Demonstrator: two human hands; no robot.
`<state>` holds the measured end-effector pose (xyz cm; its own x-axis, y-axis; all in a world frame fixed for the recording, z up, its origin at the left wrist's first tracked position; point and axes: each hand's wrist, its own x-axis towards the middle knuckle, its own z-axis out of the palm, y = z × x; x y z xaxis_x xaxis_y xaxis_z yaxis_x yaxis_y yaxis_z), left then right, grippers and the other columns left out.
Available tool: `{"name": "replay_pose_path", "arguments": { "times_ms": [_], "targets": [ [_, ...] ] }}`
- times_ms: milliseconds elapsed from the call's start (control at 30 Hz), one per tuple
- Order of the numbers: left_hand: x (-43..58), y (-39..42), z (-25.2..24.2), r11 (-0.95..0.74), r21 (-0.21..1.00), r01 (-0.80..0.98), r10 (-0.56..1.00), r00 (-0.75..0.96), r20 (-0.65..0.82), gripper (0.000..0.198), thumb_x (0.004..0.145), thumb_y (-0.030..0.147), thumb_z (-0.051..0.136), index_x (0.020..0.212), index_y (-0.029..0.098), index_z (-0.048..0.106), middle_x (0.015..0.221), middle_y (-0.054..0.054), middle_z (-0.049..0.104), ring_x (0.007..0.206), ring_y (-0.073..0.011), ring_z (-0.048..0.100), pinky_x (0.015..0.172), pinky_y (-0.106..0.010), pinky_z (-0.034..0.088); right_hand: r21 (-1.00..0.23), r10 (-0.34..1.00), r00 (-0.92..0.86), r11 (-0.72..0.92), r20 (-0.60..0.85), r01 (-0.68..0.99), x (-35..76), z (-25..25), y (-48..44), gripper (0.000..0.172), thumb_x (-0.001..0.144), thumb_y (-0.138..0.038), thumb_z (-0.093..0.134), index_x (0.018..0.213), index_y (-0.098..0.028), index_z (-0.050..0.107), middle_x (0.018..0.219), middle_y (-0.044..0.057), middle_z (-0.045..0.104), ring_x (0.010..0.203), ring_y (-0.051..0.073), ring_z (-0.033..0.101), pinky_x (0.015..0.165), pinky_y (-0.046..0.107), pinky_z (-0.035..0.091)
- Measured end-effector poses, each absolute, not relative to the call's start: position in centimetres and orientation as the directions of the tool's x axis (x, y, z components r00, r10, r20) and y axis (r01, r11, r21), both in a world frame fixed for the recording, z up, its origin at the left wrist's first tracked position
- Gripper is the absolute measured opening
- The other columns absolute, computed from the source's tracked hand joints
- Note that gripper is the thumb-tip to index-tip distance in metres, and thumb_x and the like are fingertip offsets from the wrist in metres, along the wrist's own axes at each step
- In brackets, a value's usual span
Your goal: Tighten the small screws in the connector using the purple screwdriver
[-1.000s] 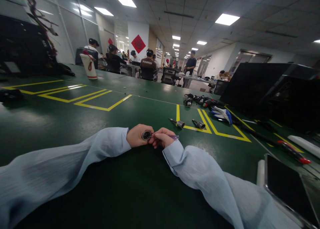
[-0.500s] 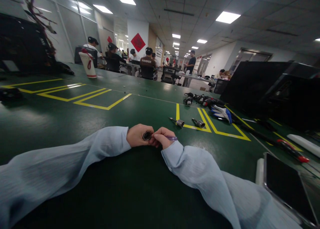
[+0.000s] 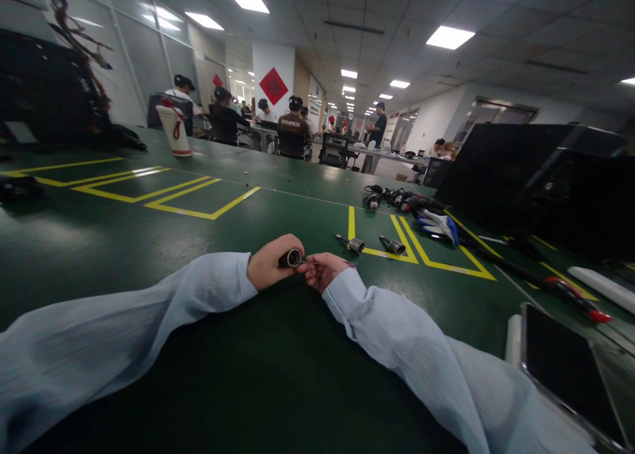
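My left hand (image 3: 270,262) is closed around a dark, hollow cylindrical part (image 3: 292,258), whose round metal-rimmed opening faces me. In the fingers of my right hand (image 3: 325,271) is a small screwdriver (image 3: 309,262) with a thin metal shaft. The shaft points left at the rim of the cylinder; whether its tip touches cannot be made out. Most of its purple handle is hidden by my right hand. Beyond my hands, two metal cup-shaped parts with thin shafts lie on the table, one nearer (image 3: 356,245) and one farther right (image 3: 393,245).
Yellow tape marks the green table (image 3: 213,348). At right lie a phone (image 3: 570,368), a red-tipped black tool (image 3: 578,298), a blue-white glove (image 3: 439,226) and a cluster of dark parts (image 3: 389,196). A paper cup (image 3: 174,130) stands back left. Several people sit beyond.
My left hand has shifted slightly up, turning the cylinder so more of its side shows. My right hand has drawn slightly away, exposing the screwdriver's shaft while less of its handle shows.
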<state>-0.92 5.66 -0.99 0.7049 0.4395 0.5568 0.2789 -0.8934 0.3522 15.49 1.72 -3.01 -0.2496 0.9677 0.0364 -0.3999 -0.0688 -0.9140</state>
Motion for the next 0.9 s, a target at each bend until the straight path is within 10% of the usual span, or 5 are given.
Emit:
{"name": "replay_pose_path", "arguments": {
  "times_ms": [233, 900],
  "targets": [
    [-1.1, 5.3, -0.8, -0.862, 0.147, 0.486, 0.477, 0.675, 0.563, 0.025, 0.076, 0.041, 0.056, 0.084, 0.019, 0.066, 0.089, -0.008, 0.058, 0.081, -0.0208, 0.052, 0.075, -0.034, 0.037, -0.878, 0.961, -0.266, -0.192, -0.077, -0.439, 15.4, -2.8, 1.8, 0.01, 0.071, -0.024, 0.055, 0.064, -0.017, 0.054, 0.051, 0.001, 0.065, 0.043, 0.011, 0.052, 0.042, 0.022, 0.042],
    [-1.6, 6.3, -1.4, -0.758, 0.431, 0.489, 0.652, 0.572, 0.498, 0.017, 0.072, 0.027, 0.053, 0.085, 0.016, 0.053, 0.085, -0.004, 0.058, 0.081, -0.0175, 0.056, 0.075, -0.03, 0.045, -0.922, 0.998, -0.052, -0.061, -0.045, -0.382, 14.9, -3.1, 1.5, 0.005, 0.065, -0.013, 0.059, 0.061, -0.015, 0.057, 0.047, -0.002, 0.064, 0.04, 0.008, 0.055, 0.038, 0.017, 0.047]
  ]
}}
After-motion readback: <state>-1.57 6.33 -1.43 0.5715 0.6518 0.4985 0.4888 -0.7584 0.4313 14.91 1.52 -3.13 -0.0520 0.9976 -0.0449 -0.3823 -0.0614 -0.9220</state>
